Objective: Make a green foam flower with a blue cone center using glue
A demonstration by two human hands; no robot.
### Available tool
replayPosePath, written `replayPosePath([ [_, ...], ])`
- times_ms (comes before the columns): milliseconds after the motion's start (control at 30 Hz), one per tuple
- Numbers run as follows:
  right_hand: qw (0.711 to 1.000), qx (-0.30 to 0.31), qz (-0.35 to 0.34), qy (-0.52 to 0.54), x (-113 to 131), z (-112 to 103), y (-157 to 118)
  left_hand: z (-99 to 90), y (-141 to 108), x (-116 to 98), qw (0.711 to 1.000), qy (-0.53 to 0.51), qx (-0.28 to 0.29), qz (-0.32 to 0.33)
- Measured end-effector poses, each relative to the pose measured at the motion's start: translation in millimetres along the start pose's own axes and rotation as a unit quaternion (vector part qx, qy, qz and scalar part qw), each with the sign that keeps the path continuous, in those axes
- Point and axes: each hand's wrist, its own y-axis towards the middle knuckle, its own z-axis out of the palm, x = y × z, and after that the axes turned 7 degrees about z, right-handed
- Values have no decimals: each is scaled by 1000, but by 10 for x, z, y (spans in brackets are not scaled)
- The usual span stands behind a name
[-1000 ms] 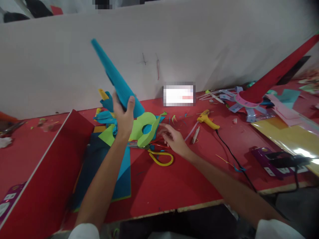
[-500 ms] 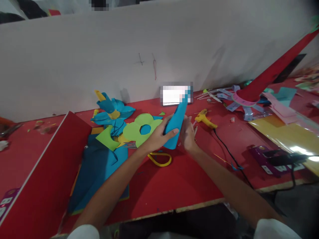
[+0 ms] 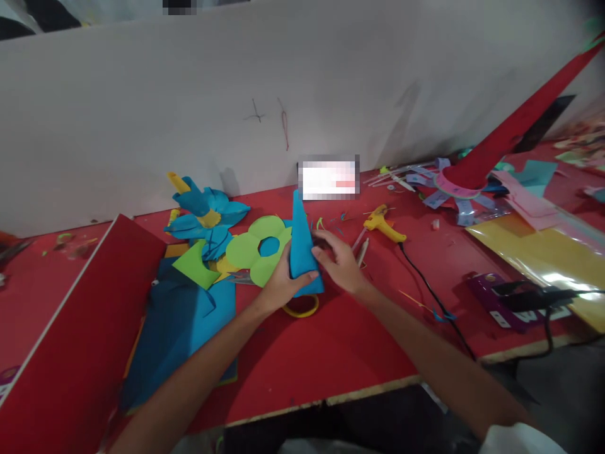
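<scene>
A blue paper cone (image 3: 304,255) stands nearly upright above the red table, its narrow tip pointing up. My left hand (image 3: 282,280) is wrapped round its lower left side, thumb across the front near the wide end. At its right edge, the curled fingers and thumb of my right hand (image 3: 341,261) grip the paper; part of the fingertips is hidden. Just below the cone shows a yellow loop handle (image 3: 302,309), apparently of scissors. Left of the cone lies a light green flower-shaped paper (image 3: 258,274) with a hole in its middle.
A yellow glue gun (image 3: 385,224) with a black cord lies to the right. Blue paper flowers (image 3: 227,211), blue sheets (image 3: 189,343) and a red upright panel (image 3: 70,334) are at left. A purple power strip (image 3: 491,299) and a large red cone (image 3: 515,135) are at right.
The cone has moved left and turned from leaning right to nearly upright. My right hand has turned from flat along its side to curled fingers at its right edge.
</scene>
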Motion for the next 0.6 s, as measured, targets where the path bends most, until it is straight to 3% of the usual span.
replayPosePath([
  [100,979,-84,-13,-184,-49,-420,112,-76,-47,25,997,-56,-32,-44],
  [200,895,-140,54,-420,-225,-879,143,-160,-62,41,984,-154,-65,-61],
  [300,814,-122,156,-546,-423,-1165,86,-206,-52,65,968,-221,-103,-55],
  [600,750,-92,241,-609,-662,-1248,67,-234,-41,100,955,-282,-83,-32],
])
